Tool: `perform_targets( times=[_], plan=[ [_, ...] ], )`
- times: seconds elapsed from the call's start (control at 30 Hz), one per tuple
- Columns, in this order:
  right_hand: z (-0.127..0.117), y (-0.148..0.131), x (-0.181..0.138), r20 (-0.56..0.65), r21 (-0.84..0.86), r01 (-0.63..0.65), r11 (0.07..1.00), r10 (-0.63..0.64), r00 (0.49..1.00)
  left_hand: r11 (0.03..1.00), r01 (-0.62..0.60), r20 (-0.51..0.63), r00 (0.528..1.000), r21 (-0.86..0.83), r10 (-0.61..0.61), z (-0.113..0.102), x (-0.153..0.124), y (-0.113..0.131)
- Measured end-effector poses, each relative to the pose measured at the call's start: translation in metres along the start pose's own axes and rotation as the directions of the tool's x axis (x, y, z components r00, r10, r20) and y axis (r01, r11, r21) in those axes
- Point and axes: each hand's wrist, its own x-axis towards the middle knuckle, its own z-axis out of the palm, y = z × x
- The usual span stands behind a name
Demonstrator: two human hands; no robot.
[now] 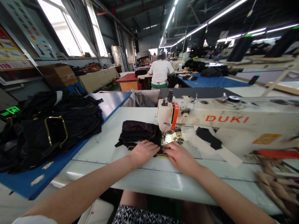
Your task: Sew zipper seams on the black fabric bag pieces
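Note:
A black fabric piece (pixel 140 132), bunched and folded like a small bag, lies on the pale machine table (pixel 137 113). Its right edge reaches the lit needle area of a sewing machine (pixel 198 115) marked DUKI. My left hand (pixel 144 152) grips the near edge of the fabric, with fingers bent over it and pointing right. Just right of it, my right hand (pixel 181 157) pinches the same edge close to the presser foot. Both thumbs are largely hidden. A bit of gold zipper shows beside my left hand.
Black bags with gold zippers (pixel 56 130) are heaped on a blue-edged side table (pixel 77 158) at left. White paper and a black scrap (pixel 209 138) lie under the machine arm. Tan strips (pixel 275 186) hang at right. Another person (pixel 161 71) sits ahead, back turned.

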Motion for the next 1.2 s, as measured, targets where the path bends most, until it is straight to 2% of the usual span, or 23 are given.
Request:
perform_targets(
  times=[0.3,0.53,0.83,1.2],
  plan=[
    [0.001,0.006,0.0,-0.011,0.075,0.011,0.997,-0.011,1.0,0.999,0.01,0.095,0.995,-0.037,-0.006,-0.006,0.003,-0.004],
    [0.002,0.008,-0.001,-0.021,0.073,0.03,0.997,-0.028,0.999,1.0,-0.002,0.113,0.994,-0.01,0.003,-0.011,0.002,-0.003],
    [-0.001,0.011,0.003,-0.001,-0.009,0.045,0.999,-0.045,0.999,0.999,-0.004,-0.021,1.0,0.038,0.005,0.008,0.007,0.001],
    [-0.003,0.031,0.007,-0.007,-0.126,-0.017,0.992,0.017,1.0,0.999,0.029,-0.05,0.998,0.024,-0.028,0.022,0.029,-0.009]
  ],
)
